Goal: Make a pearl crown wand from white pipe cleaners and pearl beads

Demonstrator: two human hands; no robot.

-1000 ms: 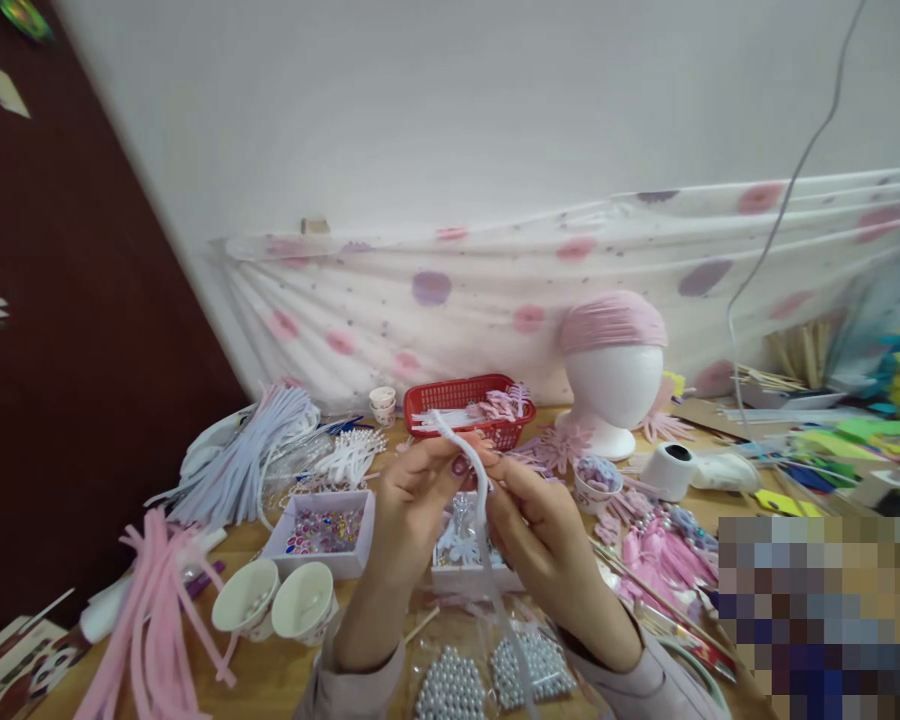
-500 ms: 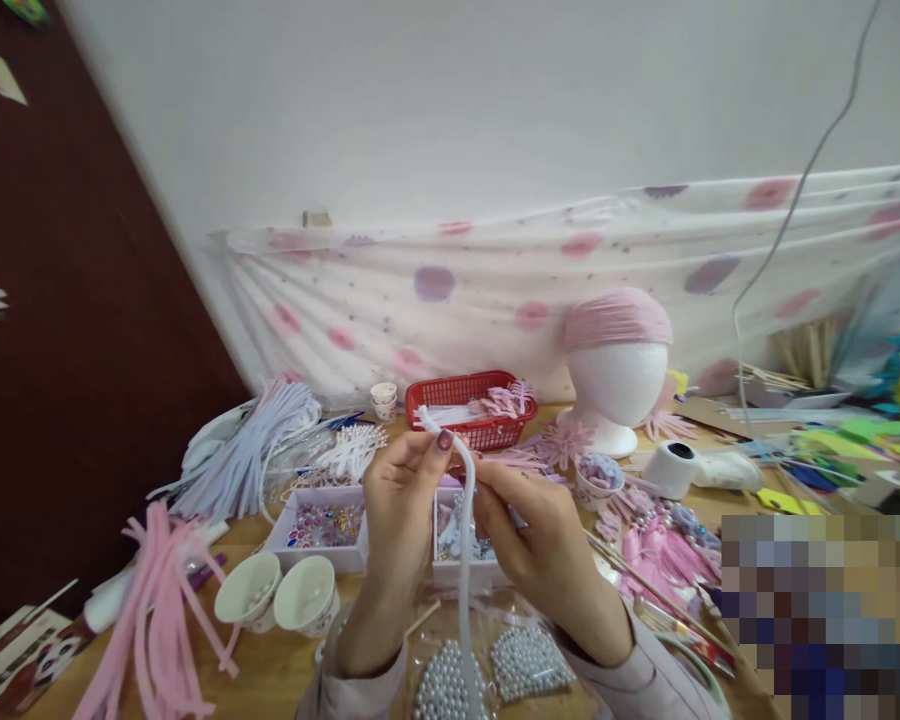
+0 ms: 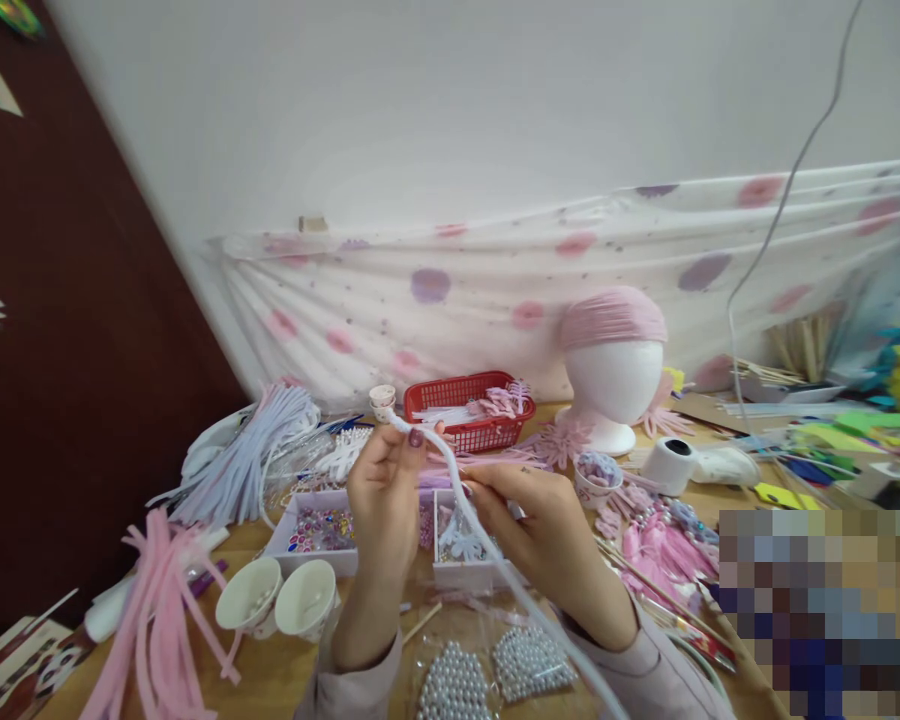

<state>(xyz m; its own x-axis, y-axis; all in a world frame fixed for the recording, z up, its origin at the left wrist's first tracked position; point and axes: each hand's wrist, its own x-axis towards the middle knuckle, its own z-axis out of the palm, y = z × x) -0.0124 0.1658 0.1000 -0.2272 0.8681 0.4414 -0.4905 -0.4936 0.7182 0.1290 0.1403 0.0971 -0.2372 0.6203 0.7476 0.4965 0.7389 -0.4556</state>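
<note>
Head view: both hands are raised over a cluttered craft table (image 3: 270, 680).
Left hand (image 3: 381, 492): thumb and forefinger are pinched on a white fuzzy stem (image 3: 441, 450) just below its upper tip.
Right hand (image 3: 549, 540): fingertips are closed on the same stem lower down, close beside the left hand.
Stem position: held in the air in front of the red basket (image 3: 471, 432). The tip points left toward the small stacked cups (image 3: 382, 399).
Change, tip: half a second ago it stood before the basket's left end. It has since swung left with the left hand.
Change, tail: it hung straight down between the wrists. It now slants right, over the pearl bag (image 3: 534, 662) and along the right forearm.
Surroundings: bead box (image 3: 322, 528), two paper cups (image 3: 281, 598) and foam head (image 3: 613, 378) are unmoved.
</note>
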